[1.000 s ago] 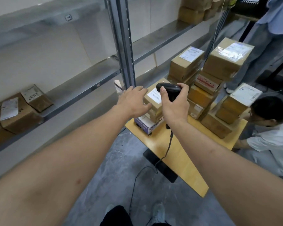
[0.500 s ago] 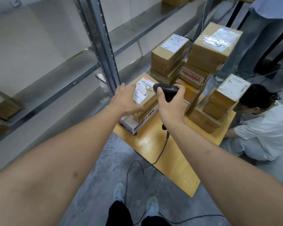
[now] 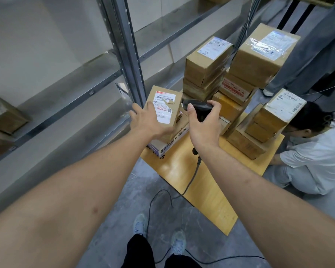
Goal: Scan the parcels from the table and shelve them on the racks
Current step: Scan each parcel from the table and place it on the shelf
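Note:
My left hand (image 3: pixel 147 124) grips a small brown parcel (image 3: pixel 166 105) by its left side and tilts it up, so its white barcode label faces me. The parcel's lower end rests on a white printed box (image 3: pixel 170 146) at the near left corner of the wooden table (image 3: pixel 201 186). My right hand (image 3: pixel 203 128) holds a black barcode scanner (image 3: pixel 198 106) just right of the parcel, its head level with the label. The scanner's cable (image 3: pixel 159 196) hangs down to the floor.
Two tall stacks of brown parcels (image 3: pixel 207 60) (image 3: pixel 259 55) fill the table's far side, with a lower stack (image 3: pixel 269 120) at right. A metal rack upright (image 3: pixel 128 51) and shelves stand left; boxes (image 3: pixel 6 115) lie on one shelf. A person (image 3: pixel 317 151) crouches right; another stands behind (image 3: pixel 307 55).
My left hand has raised the small parcel from lying flat to tilted up, its label turned towards me. The scanner has stayed beside it. My view has dropped towards the table.

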The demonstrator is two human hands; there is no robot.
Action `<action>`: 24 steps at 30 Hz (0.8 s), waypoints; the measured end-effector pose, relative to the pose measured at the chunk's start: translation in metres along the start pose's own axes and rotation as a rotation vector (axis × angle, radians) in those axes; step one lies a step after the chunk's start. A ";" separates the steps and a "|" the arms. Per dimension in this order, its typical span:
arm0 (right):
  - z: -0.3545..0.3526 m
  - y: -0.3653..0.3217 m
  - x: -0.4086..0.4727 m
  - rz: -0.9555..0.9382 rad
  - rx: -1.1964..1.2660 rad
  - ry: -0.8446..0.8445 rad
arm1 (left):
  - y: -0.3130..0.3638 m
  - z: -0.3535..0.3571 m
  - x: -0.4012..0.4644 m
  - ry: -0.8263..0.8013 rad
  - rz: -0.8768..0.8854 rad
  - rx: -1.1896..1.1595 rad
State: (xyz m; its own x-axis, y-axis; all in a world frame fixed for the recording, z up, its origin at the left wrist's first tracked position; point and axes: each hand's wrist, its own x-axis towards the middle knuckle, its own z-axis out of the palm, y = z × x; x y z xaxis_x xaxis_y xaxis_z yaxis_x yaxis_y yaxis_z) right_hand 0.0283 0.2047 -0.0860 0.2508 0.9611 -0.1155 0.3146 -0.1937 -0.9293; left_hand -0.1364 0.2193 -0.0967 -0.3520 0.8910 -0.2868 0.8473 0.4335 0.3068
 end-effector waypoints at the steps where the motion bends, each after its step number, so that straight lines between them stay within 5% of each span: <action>1: 0.001 0.000 0.000 0.002 0.001 -0.002 | 0.001 0.002 -0.001 -0.007 -0.022 -0.015; 9: 0.006 0.006 -0.001 0.018 -0.007 -0.016 | -0.024 0.014 0.011 0.029 0.069 -0.237; 18: 0.017 0.010 0.002 0.038 -0.007 0.001 | -0.051 0.027 0.024 -0.288 0.157 -0.729; 24: 0.022 0.012 0.004 0.027 -0.034 0.033 | -0.053 0.029 0.034 -0.337 0.175 -0.781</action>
State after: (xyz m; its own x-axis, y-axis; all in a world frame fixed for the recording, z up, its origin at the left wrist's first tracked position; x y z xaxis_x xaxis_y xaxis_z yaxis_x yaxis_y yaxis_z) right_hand 0.0130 0.2101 -0.1054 0.2896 0.9486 -0.1278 0.3383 -0.2263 -0.9134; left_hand -0.1818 0.2227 -0.1488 -0.0009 0.9196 -0.3928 0.3194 0.3725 0.8713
